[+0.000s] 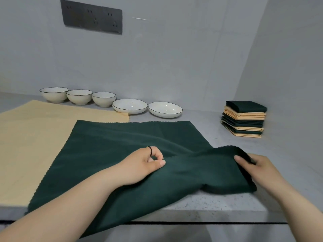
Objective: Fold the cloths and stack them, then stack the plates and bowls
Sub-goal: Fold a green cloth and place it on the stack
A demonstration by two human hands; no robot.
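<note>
A grey tabletop (218,203) with fine dark speckles runs from the near edge to the far wall (174,58), which is plain pale grey. High on that wall, at the far left, sits a long dark socket panel (90,16) with several outlets in a row. Just to its right is a thin bright streak (140,18). A second pale wall (288,58) closes the scene on the right, meeting the far wall in a corner. Below the tabletop's near edge runs a narrow dark seam (209,223), with another grey surface (174,233) beneath it.

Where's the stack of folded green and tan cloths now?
Head view: the cloth stack sits far right on the grey counter, right of the rightmost white shallow plate.
</note>
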